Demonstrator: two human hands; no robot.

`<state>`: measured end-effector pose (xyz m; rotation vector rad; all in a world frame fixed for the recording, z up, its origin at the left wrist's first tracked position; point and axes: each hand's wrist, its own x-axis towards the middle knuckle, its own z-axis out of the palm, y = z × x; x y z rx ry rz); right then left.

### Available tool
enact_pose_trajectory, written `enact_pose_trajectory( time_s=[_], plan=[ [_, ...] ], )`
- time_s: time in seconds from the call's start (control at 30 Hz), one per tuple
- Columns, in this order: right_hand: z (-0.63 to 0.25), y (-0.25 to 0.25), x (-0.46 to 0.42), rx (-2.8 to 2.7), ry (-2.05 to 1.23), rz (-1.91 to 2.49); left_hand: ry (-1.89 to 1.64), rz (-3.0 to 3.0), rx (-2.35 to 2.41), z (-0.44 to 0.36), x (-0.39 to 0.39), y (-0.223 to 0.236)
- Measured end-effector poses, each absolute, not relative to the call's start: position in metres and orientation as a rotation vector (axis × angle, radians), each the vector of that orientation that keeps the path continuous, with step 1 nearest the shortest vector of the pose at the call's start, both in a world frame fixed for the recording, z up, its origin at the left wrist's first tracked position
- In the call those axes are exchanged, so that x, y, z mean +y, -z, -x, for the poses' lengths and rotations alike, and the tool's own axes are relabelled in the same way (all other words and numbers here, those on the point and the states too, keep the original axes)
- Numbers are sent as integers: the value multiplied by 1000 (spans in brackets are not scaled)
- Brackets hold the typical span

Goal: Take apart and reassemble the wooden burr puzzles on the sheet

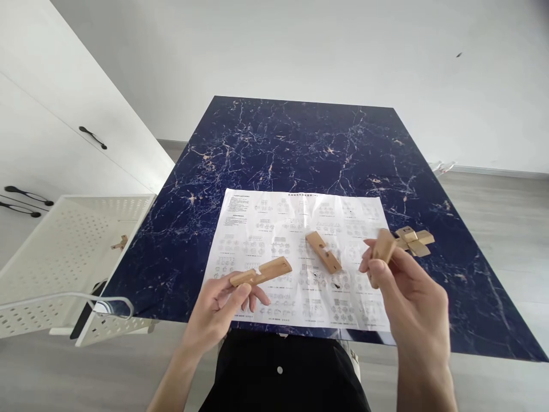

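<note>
1. Left hand, lower centre of the frame: closed on a light-brown wooden bar with a notch, pinched by thumb and fingers at one end; the far end points right, its small dark mark in view, above the printed sheet
2. Right hand, lower right: gripping a short tan wooden block between thumb and fingers, stood steeply on end; the block is blurred, so its cuts cannot be read
3. Centre of the frame: a loose notched bar of pale wood lies flat and slantwise on a creased white paper sheet with printed diagrams, touched by neither hand
4. Just beyond the right hand: a crossed group of light wooden pieces rests on the blue marble-patterned desk, beside the sheet
5. Lower left: a white perforated basket holds a small brown wooden piece
6. Handling, as judged: the end grip at left is sound, since it leaves the notch uncovered; the right fingers should likewise stay off any cut faces. Both pieces are best turned slowly, notches towards the eye, with light fingertip pressure and no forcing, clear of the loose bar
</note>
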<state>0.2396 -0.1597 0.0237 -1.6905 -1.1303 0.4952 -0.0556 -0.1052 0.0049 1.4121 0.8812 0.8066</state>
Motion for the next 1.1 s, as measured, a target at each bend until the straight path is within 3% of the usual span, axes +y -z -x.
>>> enact_pose_trajectory(
  time_s=[0.2,0.43,0.6,1.1],
  plan=[
    [-254,-15,-136,-1443,-476,1969,-685,-1643,1137,43,-110,-8],
    [-244,11,-124,-1527,-380,1955,-874,-2072,1436,26,-110,3],
    [-235,11,-128,-1547,-474,1940,-772,-2281,1599,25,-109,5],
    [-237,11,-139,-1510,-488,1886,-607,-2315,1427,36,-101,-1]
  ],
)
